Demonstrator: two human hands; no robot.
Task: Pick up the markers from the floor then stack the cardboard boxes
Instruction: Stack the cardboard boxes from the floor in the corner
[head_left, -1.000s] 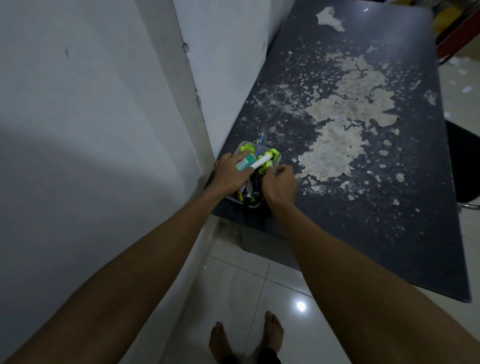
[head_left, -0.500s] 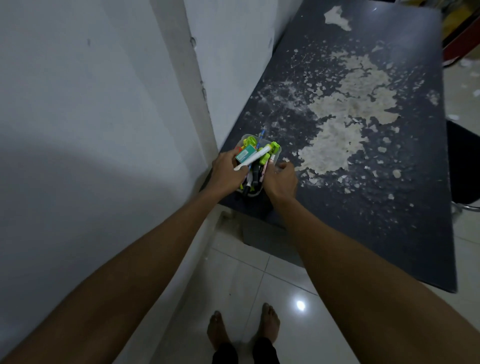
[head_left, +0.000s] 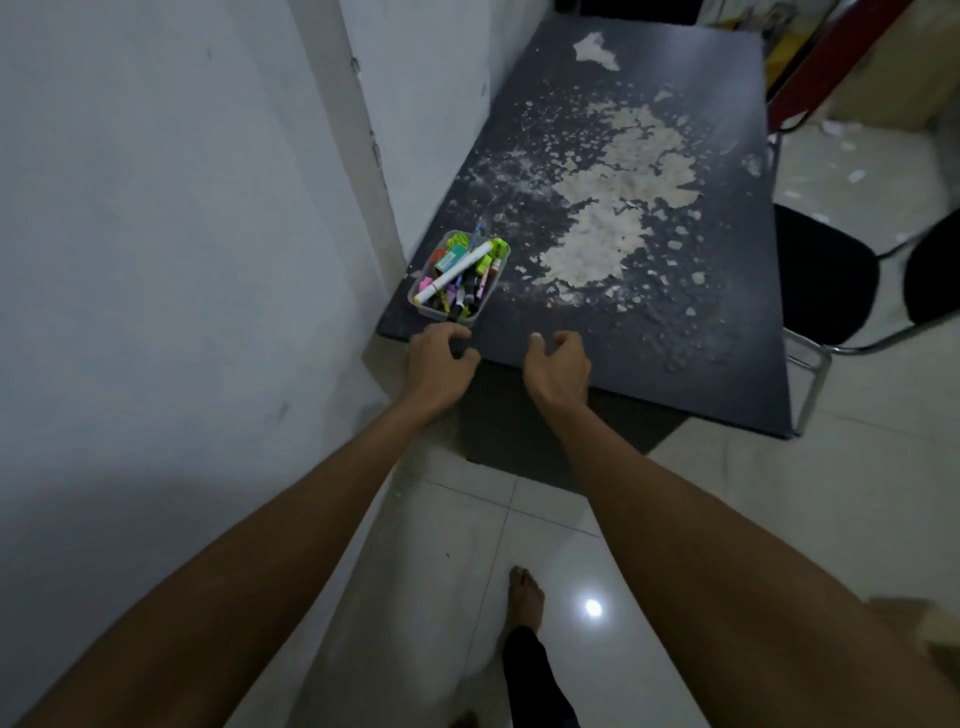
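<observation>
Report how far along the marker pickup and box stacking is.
Done, it seems: the markers sit in a clear tub at the near left corner of the dark table, and no markers show on the visible floor. In hand: nothing; the left hand and right hand are empty, near the table edge. Left: stacking the boxes; only a blurred brown shape at the lower right might be cardboard.

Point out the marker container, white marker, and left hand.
marker container (head_left: 435, 310): head view, clear near wall.
white marker (head_left: 454, 272): head view, mid-barrel, lying on top.
left hand (head_left: 435, 364): head view, back of the hand.
</observation>
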